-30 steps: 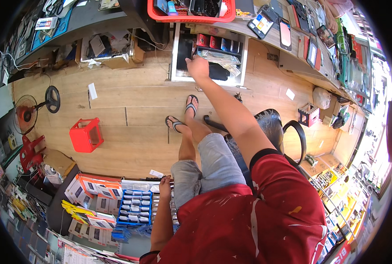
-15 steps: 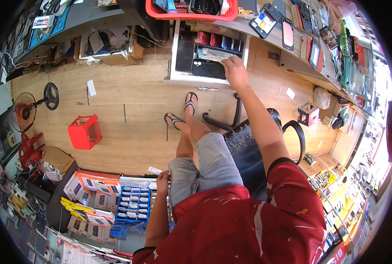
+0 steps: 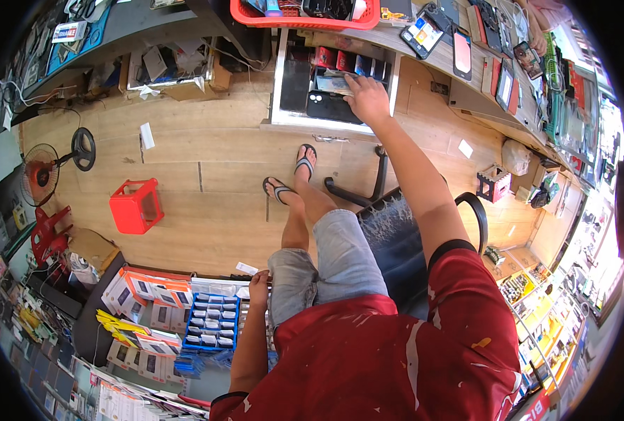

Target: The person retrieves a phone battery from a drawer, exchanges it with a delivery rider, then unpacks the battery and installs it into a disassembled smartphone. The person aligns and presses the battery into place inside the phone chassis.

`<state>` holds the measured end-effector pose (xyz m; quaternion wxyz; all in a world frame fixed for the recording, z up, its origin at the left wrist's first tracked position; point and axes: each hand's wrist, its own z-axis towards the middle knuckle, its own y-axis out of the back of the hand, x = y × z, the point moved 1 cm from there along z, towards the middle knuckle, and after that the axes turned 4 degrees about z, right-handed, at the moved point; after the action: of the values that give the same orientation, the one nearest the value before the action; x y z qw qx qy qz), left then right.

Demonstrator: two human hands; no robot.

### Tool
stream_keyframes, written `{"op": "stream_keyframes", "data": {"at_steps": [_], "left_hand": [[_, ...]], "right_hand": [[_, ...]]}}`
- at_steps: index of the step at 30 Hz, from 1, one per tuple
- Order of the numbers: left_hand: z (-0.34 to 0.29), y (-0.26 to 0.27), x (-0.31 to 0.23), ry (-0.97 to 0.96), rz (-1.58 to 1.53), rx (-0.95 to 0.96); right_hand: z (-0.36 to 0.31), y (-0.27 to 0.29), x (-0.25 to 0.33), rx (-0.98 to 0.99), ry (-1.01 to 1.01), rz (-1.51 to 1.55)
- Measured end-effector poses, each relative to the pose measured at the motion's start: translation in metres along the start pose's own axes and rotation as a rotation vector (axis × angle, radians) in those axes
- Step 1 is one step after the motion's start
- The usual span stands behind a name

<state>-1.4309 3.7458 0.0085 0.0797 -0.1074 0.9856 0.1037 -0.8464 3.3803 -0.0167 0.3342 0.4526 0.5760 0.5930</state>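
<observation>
My right hand (image 3: 368, 99) reaches into a pulled-out drawer (image 3: 277, 84). Its fingers are spread over a pale bluish stack of flat papers (image 3: 331, 85), with the thumb apart; whether they are banknotes I cannot tell. Just nearer lies a black phone or phone back (image 3: 329, 107) with a light camera patch. Red and dark packets (image 3: 342, 62) stand in the compartments behind the stack. Low beside my left thigh, my left hand (image 3: 259, 288) has its fingers curled together. Something thin and dark shows at its fingertips, too small to name.
Above the drawer, a red basket (image 3: 305, 22) sits on the desk. Several phones, one with a pink screen (image 3: 462, 55), lie to its right. A black chair (image 3: 396, 231) is by my right leg. A red stool (image 3: 137, 206) and a fan (image 3: 40, 175) stand left.
My right hand has shifted slightly left and farther into the drawer, from the papers' right edge to over them. The stack now lies flatter. My left hand stays put.
</observation>
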Motion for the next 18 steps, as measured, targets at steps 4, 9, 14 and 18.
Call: {"op": "stream_keyframes", "data": {"at_steps": [4, 9, 14, 18], "left_hand": [[-0.002, 0.000, 0.001, -0.054, 0.018, -0.018], [-0.007, 0.000, -0.003, 0.018, -0.009, 0.011], [-0.008, -0.002, -0.002, -0.016, 0.018, -0.013], [-0.001, 0.000, 0.002, -0.026, 0.036, -0.018]], "right_hand": [[0.004, 0.002, -0.006, 0.030, 0.050, -0.015], [0.008, -0.009, -0.023, -0.056, 0.052, 0.092], [0.016, -0.005, -0.031, -0.143, 0.093, 0.017], [0.020, -0.001, -0.024, -0.117, 0.060, -0.043]]}}
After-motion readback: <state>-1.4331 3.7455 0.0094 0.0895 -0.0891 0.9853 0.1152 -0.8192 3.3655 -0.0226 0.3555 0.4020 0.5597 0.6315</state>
